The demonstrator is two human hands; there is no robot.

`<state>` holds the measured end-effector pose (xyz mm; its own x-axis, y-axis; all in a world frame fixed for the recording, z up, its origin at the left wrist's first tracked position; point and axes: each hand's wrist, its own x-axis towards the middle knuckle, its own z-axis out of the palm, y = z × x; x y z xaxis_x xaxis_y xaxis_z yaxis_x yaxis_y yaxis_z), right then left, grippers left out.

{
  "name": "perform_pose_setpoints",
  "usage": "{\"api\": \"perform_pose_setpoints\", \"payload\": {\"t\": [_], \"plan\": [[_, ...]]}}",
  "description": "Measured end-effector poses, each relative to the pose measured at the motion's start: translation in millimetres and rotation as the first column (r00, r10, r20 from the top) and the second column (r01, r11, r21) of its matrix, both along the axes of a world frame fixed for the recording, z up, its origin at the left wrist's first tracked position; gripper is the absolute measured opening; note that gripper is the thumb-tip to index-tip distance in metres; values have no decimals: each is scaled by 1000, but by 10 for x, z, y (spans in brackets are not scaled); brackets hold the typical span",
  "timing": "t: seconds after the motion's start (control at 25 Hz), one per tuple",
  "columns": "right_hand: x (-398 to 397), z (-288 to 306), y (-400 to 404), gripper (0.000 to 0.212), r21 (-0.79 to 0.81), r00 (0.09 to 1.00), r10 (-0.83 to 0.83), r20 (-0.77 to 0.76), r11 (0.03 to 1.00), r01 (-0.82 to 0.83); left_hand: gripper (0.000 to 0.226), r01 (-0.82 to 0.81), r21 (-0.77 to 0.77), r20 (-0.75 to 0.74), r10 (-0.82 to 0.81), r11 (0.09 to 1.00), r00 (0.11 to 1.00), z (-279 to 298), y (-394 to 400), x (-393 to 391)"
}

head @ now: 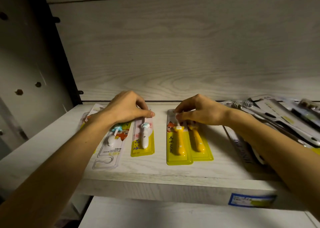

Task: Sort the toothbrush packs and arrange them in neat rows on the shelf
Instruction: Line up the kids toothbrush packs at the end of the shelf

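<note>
On the pale wooden shelf [155, 174] lie several children's toothbrush packs. My left hand [129, 107] pinches the far end of a yellow-backed pack with a white brush [142, 142]. Left of it, partly under my wrist, lies a clear pack with a blue and white brush [110, 147]. My right hand [199, 110] pinches the far end of a pack with a yellow brush [179, 146], which overlaps a second yellow brush pack [199, 144] on its right.
A loose heap of adult toothbrush packs [277, 118] fills the shelf's right end, partly under my right forearm. A wood-grain back panel [173, 54] rises behind. A blue price label [251, 200] is on the shelf's front edge. A pegboard wall [26, 71] stands at left.
</note>
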<state>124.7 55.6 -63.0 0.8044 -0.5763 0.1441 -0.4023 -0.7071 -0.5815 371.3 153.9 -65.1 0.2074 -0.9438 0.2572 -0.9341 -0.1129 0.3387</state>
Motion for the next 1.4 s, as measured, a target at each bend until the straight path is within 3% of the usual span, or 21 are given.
{"api": "perform_pose_setpoints", "payload": {"t": [0.2, 0.4, 0.6, 0.76, 0.84, 0.96, 1.12, 1.24, 1.4], "plan": [[-1, -11, 21, 16, -14, 1000, 18, 5, 1000, -18, 36, 178, 135, -406, -109, 975, 907, 85, 83, -4], [14, -24, 38, 18, -7, 1000, 8, 10, 1000, -8, 28, 255, 112, -477, -173, 960, 862, 89, 86, -52], [23, -46, 23, 21, 33, 1000, -5, 18, 999, 5, 27, 199, -66, -623, -196, 978, 757, 91, 77, -98], [40, -75, 19, 29, 5, 998, -52, 39, 999, 52, 29, 275, -16, -474, -249, 961, 845, 53, 57, -227], [44, -79, 32, 29, -14, 997, -65, 29, 998, 66, 31, 277, -18, -499, -249, 961, 830, 74, 59, -241], [102, -89, 98, 41, -182, 993, -115, 11, 977, 115, 30, 236, -69, -550, -234, 969, 802, 121, 62, -160], [252, -153, 269, 55, -253, 1000, 1, 26, 967, 6, 22, 160, -73, -472, -176, 984, 864, 108, 43, -39], [311, -202, 300, 55, -317, 996, -13, -88, 948, -15, 18, 23, -107, -351, -59, 994, 934, 72, 12, 51], [336, -208, 319, 56, -333, 996, -23, -92, 943, -9, 26, -118, -103, -115, 106, 988, 988, 74, 91, 210]]}}
